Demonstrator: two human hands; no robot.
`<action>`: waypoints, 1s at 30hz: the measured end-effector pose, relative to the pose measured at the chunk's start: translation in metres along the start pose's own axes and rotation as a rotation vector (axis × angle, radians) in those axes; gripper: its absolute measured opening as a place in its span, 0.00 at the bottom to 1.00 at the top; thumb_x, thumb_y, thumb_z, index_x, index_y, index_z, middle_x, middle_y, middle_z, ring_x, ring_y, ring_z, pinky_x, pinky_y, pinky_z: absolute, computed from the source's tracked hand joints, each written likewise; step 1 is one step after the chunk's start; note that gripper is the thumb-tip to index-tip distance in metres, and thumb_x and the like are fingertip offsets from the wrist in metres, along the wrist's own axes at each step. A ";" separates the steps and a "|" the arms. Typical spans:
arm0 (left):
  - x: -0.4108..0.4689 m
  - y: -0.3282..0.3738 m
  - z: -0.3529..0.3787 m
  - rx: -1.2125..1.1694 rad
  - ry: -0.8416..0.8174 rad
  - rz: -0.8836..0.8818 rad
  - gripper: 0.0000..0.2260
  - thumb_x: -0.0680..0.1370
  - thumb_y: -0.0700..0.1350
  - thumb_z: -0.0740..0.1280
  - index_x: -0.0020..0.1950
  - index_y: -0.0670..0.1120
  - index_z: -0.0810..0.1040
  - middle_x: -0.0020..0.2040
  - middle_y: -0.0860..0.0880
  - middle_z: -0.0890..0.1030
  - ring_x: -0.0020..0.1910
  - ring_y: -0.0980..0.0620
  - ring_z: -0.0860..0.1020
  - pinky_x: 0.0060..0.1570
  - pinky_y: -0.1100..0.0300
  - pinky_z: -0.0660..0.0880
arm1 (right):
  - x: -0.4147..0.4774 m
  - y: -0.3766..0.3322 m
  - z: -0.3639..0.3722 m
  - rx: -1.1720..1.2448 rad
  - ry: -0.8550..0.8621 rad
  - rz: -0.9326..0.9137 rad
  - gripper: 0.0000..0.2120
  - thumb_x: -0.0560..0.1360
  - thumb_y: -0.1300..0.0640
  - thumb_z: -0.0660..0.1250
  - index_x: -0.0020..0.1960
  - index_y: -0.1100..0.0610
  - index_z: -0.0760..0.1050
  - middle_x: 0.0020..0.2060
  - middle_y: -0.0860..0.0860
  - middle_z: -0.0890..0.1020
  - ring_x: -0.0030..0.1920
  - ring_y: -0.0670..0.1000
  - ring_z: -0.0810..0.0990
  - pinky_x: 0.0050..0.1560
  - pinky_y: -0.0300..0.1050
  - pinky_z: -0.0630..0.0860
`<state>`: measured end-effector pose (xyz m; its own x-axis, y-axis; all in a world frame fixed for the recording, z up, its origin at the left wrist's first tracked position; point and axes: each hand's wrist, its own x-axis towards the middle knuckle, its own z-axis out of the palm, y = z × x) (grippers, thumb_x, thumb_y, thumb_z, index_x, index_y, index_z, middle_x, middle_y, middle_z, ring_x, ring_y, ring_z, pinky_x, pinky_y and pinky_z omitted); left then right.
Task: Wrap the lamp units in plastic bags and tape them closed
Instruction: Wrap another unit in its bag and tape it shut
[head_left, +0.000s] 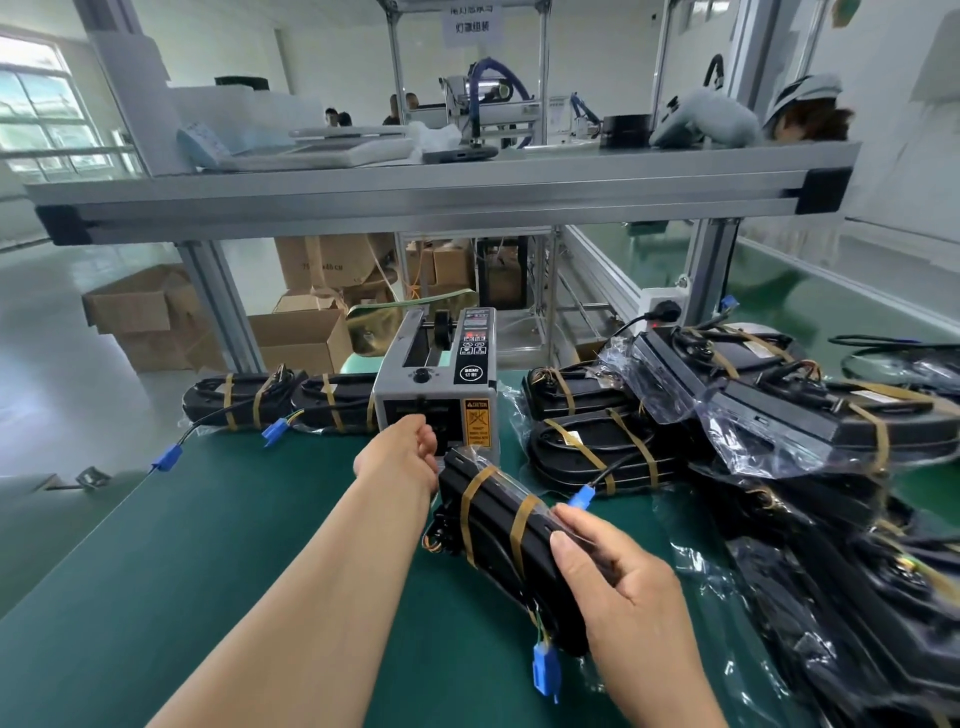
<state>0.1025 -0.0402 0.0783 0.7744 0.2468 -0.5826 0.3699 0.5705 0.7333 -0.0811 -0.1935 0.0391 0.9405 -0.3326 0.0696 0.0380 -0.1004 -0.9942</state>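
The right hand (618, 577) is gripping the bagged, tape-banded lamp unit (498, 525), thumb on top, over the green table (208, 519), at 6 o'clock from the tape dispenser (441, 379). The left hand (402, 449) is reaching to the dispenser's front mouth, with its fingertips hidden, so I cannot tell its grip. Other bagged units (779, 415) are lying at 3 o'clock.

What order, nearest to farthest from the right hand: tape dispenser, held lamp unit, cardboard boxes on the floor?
1. The held lamp unit, gripped in the right hand itself.
2. The tape dispenser, ahead and leftward.
3. The cardboard boxes, far off, back-left.
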 end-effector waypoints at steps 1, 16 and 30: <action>0.000 -0.001 0.001 -0.007 0.014 0.026 0.04 0.78 0.40 0.68 0.51 0.44 0.75 0.31 0.51 0.75 0.16 0.61 0.70 0.16 0.71 0.60 | 0.000 0.000 0.000 0.007 -0.006 0.003 0.12 0.76 0.54 0.72 0.58 0.45 0.83 0.45 0.36 0.86 0.47 0.38 0.84 0.52 0.38 0.80; -0.127 -0.052 -0.058 0.576 -0.486 0.479 0.09 0.72 0.43 0.73 0.31 0.47 0.80 0.26 0.54 0.72 0.26 0.59 0.69 0.32 0.69 0.69 | 0.002 0.008 0.008 0.224 -0.025 0.074 0.10 0.77 0.58 0.70 0.57 0.47 0.83 0.45 0.45 0.88 0.48 0.45 0.87 0.47 0.38 0.80; -0.127 -0.065 -0.052 0.702 -0.362 0.575 0.08 0.72 0.40 0.74 0.32 0.46 0.83 0.32 0.50 0.83 0.29 0.60 0.78 0.30 0.72 0.72 | -0.001 -0.002 0.010 0.189 -0.030 0.060 0.17 0.83 0.54 0.59 0.48 0.39 0.84 0.43 0.47 0.88 0.49 0.52 0.86 0.58 0.60 0.80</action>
<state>-0.0466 -0.0676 0.0860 0.9997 0.0188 -0.0141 0.0174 -0.1872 0.9822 -0.0785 -0.1835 0.0397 0.9525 -0.3045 0.0102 0.0419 0.0976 -0.9943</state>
